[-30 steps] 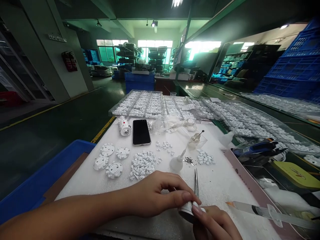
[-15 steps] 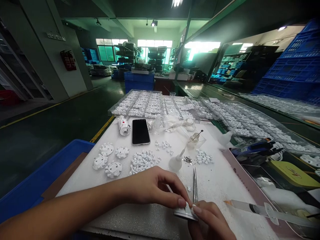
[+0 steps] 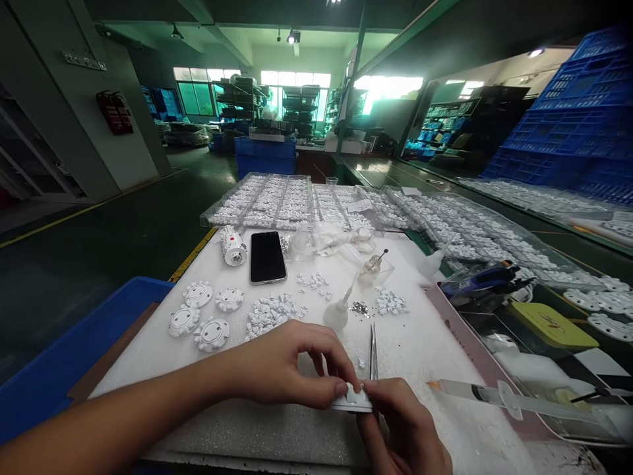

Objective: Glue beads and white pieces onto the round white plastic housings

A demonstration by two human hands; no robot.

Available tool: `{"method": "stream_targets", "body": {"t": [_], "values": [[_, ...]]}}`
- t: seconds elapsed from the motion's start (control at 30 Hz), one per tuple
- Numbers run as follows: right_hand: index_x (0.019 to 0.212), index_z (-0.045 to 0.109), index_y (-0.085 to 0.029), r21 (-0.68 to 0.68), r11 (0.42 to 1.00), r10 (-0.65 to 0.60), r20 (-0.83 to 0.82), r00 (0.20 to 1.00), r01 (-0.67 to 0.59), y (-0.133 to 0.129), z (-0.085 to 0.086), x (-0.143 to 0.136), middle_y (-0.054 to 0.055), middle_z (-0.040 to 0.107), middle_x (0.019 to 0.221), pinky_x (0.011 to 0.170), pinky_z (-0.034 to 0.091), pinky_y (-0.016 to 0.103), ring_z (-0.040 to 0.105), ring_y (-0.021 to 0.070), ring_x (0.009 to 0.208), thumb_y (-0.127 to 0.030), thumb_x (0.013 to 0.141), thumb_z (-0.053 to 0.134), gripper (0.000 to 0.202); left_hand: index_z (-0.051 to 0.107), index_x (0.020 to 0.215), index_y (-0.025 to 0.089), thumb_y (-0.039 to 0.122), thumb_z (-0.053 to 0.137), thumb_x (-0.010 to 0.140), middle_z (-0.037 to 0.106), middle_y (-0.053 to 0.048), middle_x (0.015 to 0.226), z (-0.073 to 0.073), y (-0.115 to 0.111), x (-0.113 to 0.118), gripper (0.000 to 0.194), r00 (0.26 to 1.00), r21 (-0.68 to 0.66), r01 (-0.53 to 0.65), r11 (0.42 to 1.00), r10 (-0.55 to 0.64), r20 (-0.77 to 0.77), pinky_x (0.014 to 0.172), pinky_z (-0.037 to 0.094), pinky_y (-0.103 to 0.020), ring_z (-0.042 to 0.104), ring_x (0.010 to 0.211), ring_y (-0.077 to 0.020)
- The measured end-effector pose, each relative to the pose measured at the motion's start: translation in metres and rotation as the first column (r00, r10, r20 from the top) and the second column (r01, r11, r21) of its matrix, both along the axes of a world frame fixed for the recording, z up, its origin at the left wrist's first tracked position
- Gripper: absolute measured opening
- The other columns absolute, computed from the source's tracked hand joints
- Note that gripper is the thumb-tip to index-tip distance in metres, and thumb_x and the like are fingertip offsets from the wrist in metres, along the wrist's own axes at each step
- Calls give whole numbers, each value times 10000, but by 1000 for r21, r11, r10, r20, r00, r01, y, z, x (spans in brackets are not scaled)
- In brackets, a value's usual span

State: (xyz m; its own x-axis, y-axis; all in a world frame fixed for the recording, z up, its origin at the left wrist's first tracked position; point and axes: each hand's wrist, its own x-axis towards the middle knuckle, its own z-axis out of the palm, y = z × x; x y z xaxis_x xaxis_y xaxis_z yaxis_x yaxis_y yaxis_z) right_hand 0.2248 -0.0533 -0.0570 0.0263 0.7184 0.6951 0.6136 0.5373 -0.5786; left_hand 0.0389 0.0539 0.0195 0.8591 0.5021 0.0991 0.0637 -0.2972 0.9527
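A dim workshop with a green-teal cast. Daylight floods in from far windows (image 3: 291, 79), which are overexposed and glaring, and a ceiling lamp (image 3: 293, 37) glows above. The white bench (image 3: 198, 356) top is the brightest near surface, evenly lit with soft shadows. Wide-angle distortion bends the edges, and dark corners lose detail. The near hands look slightly soft.

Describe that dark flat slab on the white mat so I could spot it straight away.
Start at the white mat and look to its far edge, just before the clear trays of white parts. The phone lies there face up beside a small white cylinder. It is the only black, glossy rectangle among white pieces.
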Motion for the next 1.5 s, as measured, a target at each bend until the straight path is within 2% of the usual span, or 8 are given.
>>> {"method": "stream_targets", "body": {"t": [0.2, 0.4, 0.67, 0.97, 1.13, 1.3, 1.37, 1.5], "values": [[1177, 547, -238, -21, 998, 65, -9, 998, -65, 0, 5, -1, -10, 642, 839, 643, 552, 128, 670, 85, 715, -58, 911, 521, 322, 764, 927, 155, 160, 692, 796, 722, -65, 916, 2, -2, -1, 150, 998, 114, -55, 992, 58, -25, 807, 512, -271, 659, 858, -175], [1099, 569, -255, -92, 989, -122, -111, 986, 112, -3, -4, -12, -14, 704, 852, 683, 552, 143, 701, 103, 732, -261, 972, 549, 128, 755, 863, 188, 143, 706, 742, 725, -33, 885, 1, -3, -1, 137, 988, 107, -97, 989, 108, -106, 795, 509, -267, 648, 848, -171], [1093, 579, -258, -129, 982, -164, -183, 969, 141, -6, -4, -19, -25, 707, 875, 730, 539, 147, 696, 95, 771, -292, 972, 558, 128, 759, 906, 154, 295, 722, 803, 721, -63, 944, 4, -3, -3, 179, 971, -119, -135, 984, 108, -211, 746, 520, -279, 648, 813, -175], [1099, 577, -273, -166, 975, -176, -189, 966, 145, -6, -9, -16, -50, 691, 894, 764, 517, 93, 679, 62, 786, -228, 930, 573, 175, 780, 940, 159, 236, 699, 830, 730, -61, 954, 8, -2, -3, 157, 977, -19, -108, 994, 103, -187, 831, 492, -275, 662, 905, -186], [1116, 571, -290, -182, 974, -168, -173, 971, 136, -6, -8, -14, -63, 692, 905, 793, 508, 91, 679, 62, 802, -213, 913, 590, 218, 779, 897, 161, 247, 728, 805, 740, -52, 959, 7, 0, -2, 137, 969, -127, -142, 982, 112, -221, 806, 480, -260, 655, 917, -187], [1086, 568, -290, -163, 979, -144, -135, 980, 121, -6, -4, -17, -48, 683, 869, 706, 527, 157, 673, 101, 739, -229, 946, 539, 155, 778, 897, 168, 290, 745, 808, 739, -45, 980, 4, 1, -4, 155, 960, -255, -166, 953, 97, -261, 750, 467, -243, 644, 893, -174], [1096, 564, -273, -123, 986, -128, -137, 982, 112, -7, -4, -20, -24, 673, 878, 706, 523, 186, 666, 112, 748, -188, 962, 507, 169, 782, 916, 168, 304, 750, 810, 729, -48, 975, 2, 1, -4, 175, 966, -231, -144, 962, 86, -245, 756, 471, -248, 640, 885, -173], [1157, 561, -258, -29, 989, -148, -128, 981, 146, -7, -5, -25, 4, 669, 882, 707, 535, 230, 675, 137, 769, -134, 960, 508, 238, 788, 982, 168, 282, 725, 844, 710, -56, 1002, 1, 2, -6, 189, 985, -80, -65, 995, 51, -162, 809, 495, -260, 651, 888, -165]]}}
